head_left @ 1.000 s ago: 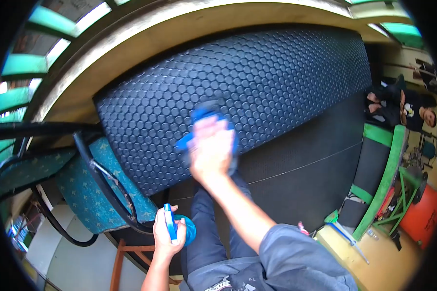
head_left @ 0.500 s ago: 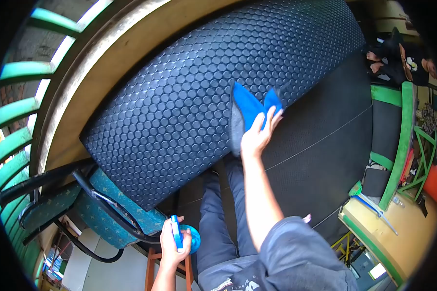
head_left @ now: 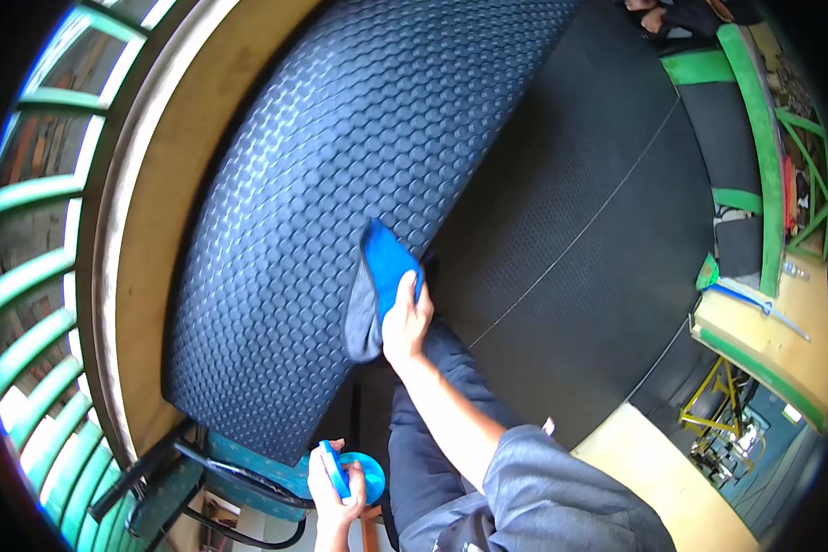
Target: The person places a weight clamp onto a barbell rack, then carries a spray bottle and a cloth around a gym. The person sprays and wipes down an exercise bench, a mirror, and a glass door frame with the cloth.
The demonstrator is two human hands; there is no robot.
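My right hand (head_left: 405, 324) grips a blue and grey cloth (head_left: 388, 260) at the near edge of a long black sheet (head_left: 322, 166) with a raised round-stud pattern. The cloth lies against the studded surface, its blue side up and a grey fold hanging to the left. Lower in the view, my left hand (head_left: 329, 492) is closed around what looks like a spray bottle (head_left: 371, 477), with a blue head and a round teal body. The bottle is held apart from the sheet, close to my legs.
Below the sheet's lower end is a teal patterned chair (head_left: 258, 465) with black tube arms. Green window bars (head_left: 41, 368) run along the left. Dark flooring (head_left: 580, 230) spreads to the right, with a green-edged bench (head_left: 754, 166) beyond. A person's hands (head_left: 651, 17) show at top right.
My view has turned, so the sheet stands steeper and the chair sits lower. My right hand and the cloth have come toward the sheet's near end. Both hands keep their holds.
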